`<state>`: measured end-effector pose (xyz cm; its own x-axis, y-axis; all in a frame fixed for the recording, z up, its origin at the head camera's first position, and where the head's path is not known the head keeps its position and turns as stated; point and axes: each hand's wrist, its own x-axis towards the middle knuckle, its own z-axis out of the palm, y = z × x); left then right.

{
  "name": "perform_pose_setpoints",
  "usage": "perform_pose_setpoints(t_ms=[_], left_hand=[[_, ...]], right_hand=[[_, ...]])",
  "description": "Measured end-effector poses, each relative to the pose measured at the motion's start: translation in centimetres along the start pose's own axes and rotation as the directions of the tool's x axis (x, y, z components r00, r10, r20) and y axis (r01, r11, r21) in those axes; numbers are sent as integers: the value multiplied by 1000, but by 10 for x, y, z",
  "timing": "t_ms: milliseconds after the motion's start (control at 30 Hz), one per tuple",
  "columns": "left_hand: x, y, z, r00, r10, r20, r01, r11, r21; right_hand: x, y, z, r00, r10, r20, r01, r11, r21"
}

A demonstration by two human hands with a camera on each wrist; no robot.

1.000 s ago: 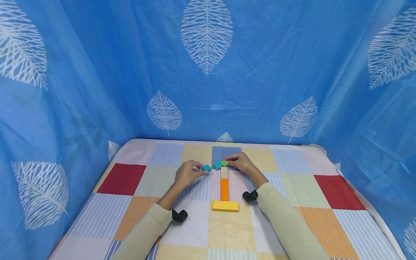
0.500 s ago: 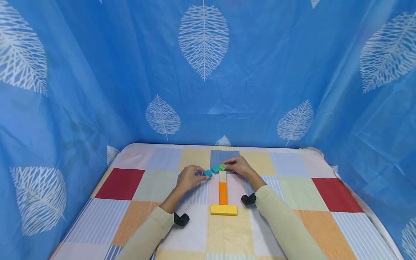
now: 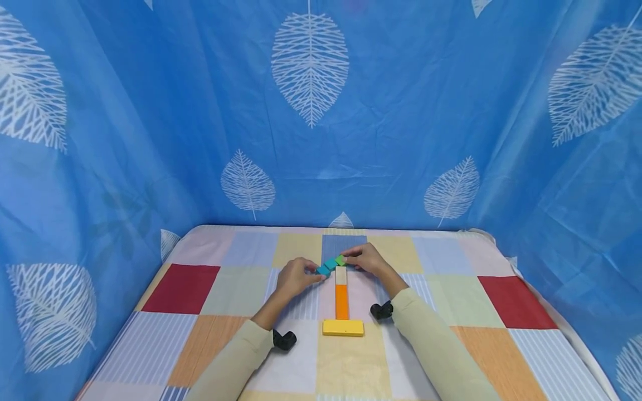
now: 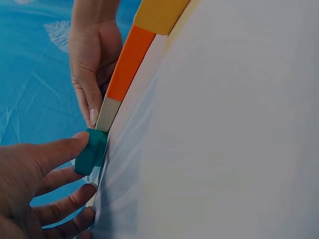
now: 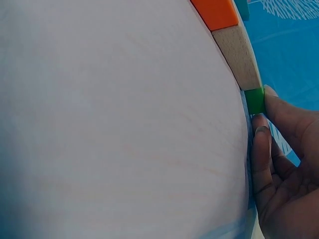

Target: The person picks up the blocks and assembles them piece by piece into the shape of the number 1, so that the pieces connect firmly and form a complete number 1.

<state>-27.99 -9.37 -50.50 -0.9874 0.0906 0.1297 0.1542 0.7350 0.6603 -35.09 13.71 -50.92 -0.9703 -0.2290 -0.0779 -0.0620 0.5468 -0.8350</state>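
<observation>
My left hand (image 3: 296, 277) pinches a teal block (image 3: 322, 270) between thumb and fingers at the lower left end of a slanted row. Beside it lies a second teal block (image 3: 330, 264), then a green block (image 3: 340, 260) at the row's upper right end. Thumb and fingertips of my right hand (image 3: 368, 258) pinch that green block, plain in the right wrist view. Just below the row, a bare wood block (image 3: 341, 275) meets an orange block (image 3: 341, 302) end to end. A yellow block (image 3: 343, 327) lies crosswise at the near end of the orange one.
A patchwork cloth (image 3: 236, 289) covers the table. Blue curtains (image 3: 381, 167) with white leaf prints hang behind it and at both sides. A black wrist camera (image 3: 284, 340) sits at the left sleeve, another black camera (image 3: 382, 310) at the right sleeve.
My left hand has brought its teal block rightward, closing the gap to the second teal block. My right hand stays at the green block. The view has tilted up slightly.
</observation>
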Motion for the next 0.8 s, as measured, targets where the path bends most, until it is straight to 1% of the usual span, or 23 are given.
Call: perform_pose_setpoints(t_ms=[100,333,567,733,800], left_hand=[[0,-1,3,1000,-4,-1,4,1000,12],[1,-1,4,1000,-2,-8,2,1000,28],[1,0,4,1000,-16,-1,16,1000,16],[3,1,5,1000,-28,-3,28,1000,0],[4,1,5,1000,-28,-1,28,1000,-4]], right_hand=[[-1,0,1,1000,18,7,-19,1000,13],[1,1,2,1000,21,-6,-21,1000,-1],[0,1,3,999,38,-9,-38,999,-11],[1,1,3,1000,22,-15,-22,999,-23],[2,2,3,1000,28,-14,-28,999,-18]])
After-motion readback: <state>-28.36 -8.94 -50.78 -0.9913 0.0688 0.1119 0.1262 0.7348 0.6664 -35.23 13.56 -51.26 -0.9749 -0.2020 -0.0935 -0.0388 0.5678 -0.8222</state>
